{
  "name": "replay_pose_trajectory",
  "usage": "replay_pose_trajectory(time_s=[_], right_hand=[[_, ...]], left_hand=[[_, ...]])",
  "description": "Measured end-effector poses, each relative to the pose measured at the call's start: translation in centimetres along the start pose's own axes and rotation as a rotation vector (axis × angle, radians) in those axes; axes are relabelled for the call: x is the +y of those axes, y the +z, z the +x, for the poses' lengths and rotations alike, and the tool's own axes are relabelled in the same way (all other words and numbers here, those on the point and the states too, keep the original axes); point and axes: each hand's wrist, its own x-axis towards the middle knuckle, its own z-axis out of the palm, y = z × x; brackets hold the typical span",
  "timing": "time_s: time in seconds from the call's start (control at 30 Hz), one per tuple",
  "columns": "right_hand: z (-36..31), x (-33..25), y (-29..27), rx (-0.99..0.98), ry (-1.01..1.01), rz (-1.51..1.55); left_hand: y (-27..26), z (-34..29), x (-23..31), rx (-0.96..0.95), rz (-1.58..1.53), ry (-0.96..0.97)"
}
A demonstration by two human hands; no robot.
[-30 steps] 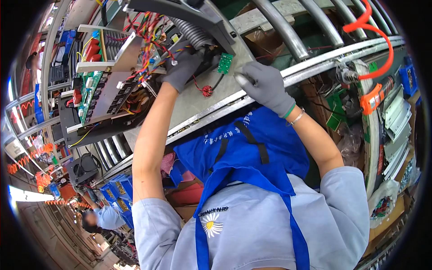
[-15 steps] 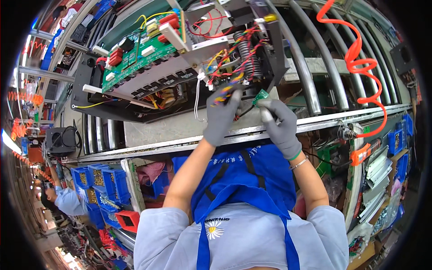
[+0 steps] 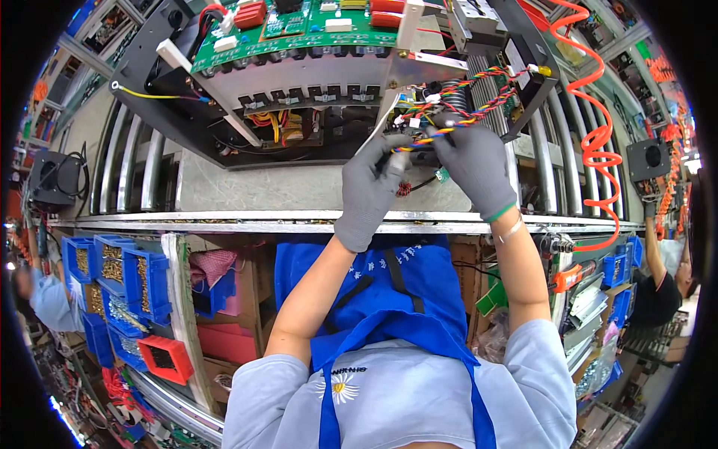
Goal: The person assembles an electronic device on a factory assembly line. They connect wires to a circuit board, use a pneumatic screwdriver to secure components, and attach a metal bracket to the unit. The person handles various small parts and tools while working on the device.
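Large board (image 3: 299, 46), cropped; small board (image 3: 443, 175), seemingly part-hidden

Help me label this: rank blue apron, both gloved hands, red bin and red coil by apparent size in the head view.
Blue apron
Left hand, right hand: too alike to rank
Red bin
Red coil

Left hand (image 3: 366, 183) in matt cloth; twisted wires (image 3: 438, 135) smooth plastic; rollers (image 3: 153, 172) shiny metal.

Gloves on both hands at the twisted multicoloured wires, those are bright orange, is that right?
Not the colour: the gloves are grey, not orange, as the head view shows. The rest is right: the left hand and the right hand are both at the twisted multicoloured wires.
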Motion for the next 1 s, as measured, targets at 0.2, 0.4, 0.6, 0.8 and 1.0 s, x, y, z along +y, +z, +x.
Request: replay_pose_trajectory(time_s=[0.2, 0.4, 0.6, 0.8, 1.0], right_hand=[[-0.9, -3.0, -2.5, -0.207, 0.423, 1.123], [-1.9, -2.6, -0.4, -0.492, 0.488, 1.475], [-3.9, -1.9, 0.5, -0.464, 0.54, 1.603], [-7.6, -4.5, 0.9, 0.398, 0.767, 1.208], [-11.0, -8.2, 3.2, -0.191, 0.669, 1.374]], left_hand=[[0.4, -1.6, -1.6, -0.398, -0.13, 0.028], [-1.0, -1.0, -1.8, -0.126, -0.54, -0.515], [-1.1, 0.4, -2.8, -0.27, -0.862, -0.384], [-2.8, -4.0, -4.8, -0.124, -0.891, -0.263], [-4.4, -8.3, -2.1, -0.164, -0.048, 0.197]])
